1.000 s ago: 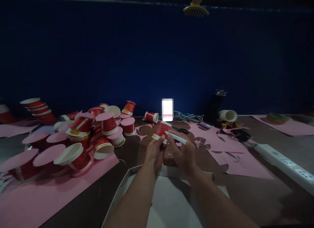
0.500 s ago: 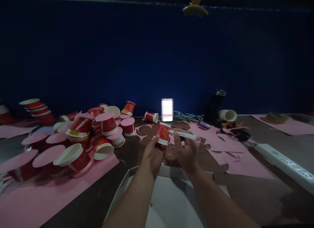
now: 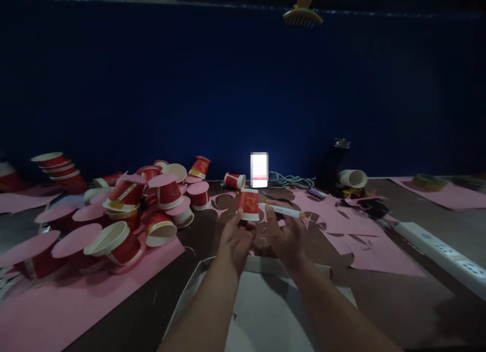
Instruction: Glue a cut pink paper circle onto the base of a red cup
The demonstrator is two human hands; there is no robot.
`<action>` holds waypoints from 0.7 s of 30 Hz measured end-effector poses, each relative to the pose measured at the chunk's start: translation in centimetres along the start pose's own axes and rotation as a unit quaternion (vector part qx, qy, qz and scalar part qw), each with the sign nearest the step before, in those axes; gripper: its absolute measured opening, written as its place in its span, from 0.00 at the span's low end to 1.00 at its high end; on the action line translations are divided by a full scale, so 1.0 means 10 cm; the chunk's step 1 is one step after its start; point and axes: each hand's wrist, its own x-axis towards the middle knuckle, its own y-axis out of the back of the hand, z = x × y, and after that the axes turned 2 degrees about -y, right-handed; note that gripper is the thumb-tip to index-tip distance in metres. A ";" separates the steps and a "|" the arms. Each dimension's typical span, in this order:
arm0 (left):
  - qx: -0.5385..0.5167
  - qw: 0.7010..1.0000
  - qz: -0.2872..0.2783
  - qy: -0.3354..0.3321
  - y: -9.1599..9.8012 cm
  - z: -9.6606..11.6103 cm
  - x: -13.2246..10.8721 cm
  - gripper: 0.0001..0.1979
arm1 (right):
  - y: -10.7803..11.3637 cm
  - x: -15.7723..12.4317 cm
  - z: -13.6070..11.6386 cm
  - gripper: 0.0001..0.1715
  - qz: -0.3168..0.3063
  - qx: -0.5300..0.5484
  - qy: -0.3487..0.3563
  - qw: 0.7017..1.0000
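Observation:
A small red paper cup [image 3: 248,205] with gold print and white bands is held up by my left hand [image 3: 237,238], its fingers around the lower part. My right hand [image 3: 284,235] grips a white marker pen [image 3: 284,211] with an orange end pointing right. The pen's tip is close to the cup's right side; whether it touches I cannot tell. Both forearms reach over a shallow white box [image 3: 261,301]. To the left lies a heap of red paper cups [image 3: 163,194], several with round pink paper discs on them.
Cut pink paper sheets [image 3: 353,223] lie at right, beside a white power strip [image 3: 442,251]. A lit phone screen [image 3: 259,169] stands at the back near a cable [image 3: 290,180] and a dark bottle [image 3: 334,162]. A stack of cups [image 3: 63,171] leans far left.
The red cup has turned more upright and shifted slightly left in my left hand. My right hand and the marker have moved a little left and down.

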 end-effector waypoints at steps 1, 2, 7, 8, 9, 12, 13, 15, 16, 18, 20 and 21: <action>-0.003 1.000 0.002 0.000 0.00 0.00 0.01 0.04 | 0.00 0.00 0.00 0.10 -0.002 0.006 -0.002 1.000; -0.007 1.000 0.004 -0.003 0.01 0.00 0.01 0.03 | 0.00 0.00 -0.01 0.10 -0.002 0.011 -0.003 1.000; -0.019 0.999 0.013 -0.022 0.02 0.00 0.04 0.02 | 0.01 0.01 -0.03 0.09 0.001 0.003 0.009 1.000; -0.020 0.999 0.013 -0.021 0.02 0.00 0.04 0.02 | 0.01 0.01 -0.04 0.09 0.003 0.000 0.015 1.000; -0.021 1.000 0.014 -0.018 0.02 0.00 0.04 0.03 | 0.01 0.01 -0.04 0.09 0.003 -0.003 0.019 1.000; -0.020 1.000 0.012 -0.018 0.02 0.00 0.03 0.02 | 0.01 0.01 -0.05 0.09 -0.003 -0.006 0.021 1.000; -0.020 1.000 0.010 -0.017 0.02 0.00 0.03 0.02 | 0.01 0.01 -0.06 0.09 -0.006 -0.007 0.020 1.000; -0.021 1.000 0.007 -0.014 0.02 0.00 0.03 0.03 | 0.01 0.01 -0.06 0.09 -0.006 -0.008 0.020 1.000; -0.021 1.000 0.008 -0.013 0.02 0.01 0.03 0.03 | 0.01 0.00 -0.05 0.10 -0.007 -0.009 0.020 1.000; -0.022 1.000 0.011 -0.012 0.03 0.01 0.04 0.03 | 0.00 0.00 -0.05 0.10 -0.008 -0.007 0.019 1.000; -0.022 1.000 0.012 -0.015 0.03 0.01 0.05 0.02 | 0.00 -0.01 -0.05 0.10 -0.009 -0.007 0.019 1.000; -0.023 1.000 0.009 -0.014 0.04 0.01 0.05 0.02 | 0.00 -0.01 -0.05 0.10 -0.009 -0.009 0.019 1.000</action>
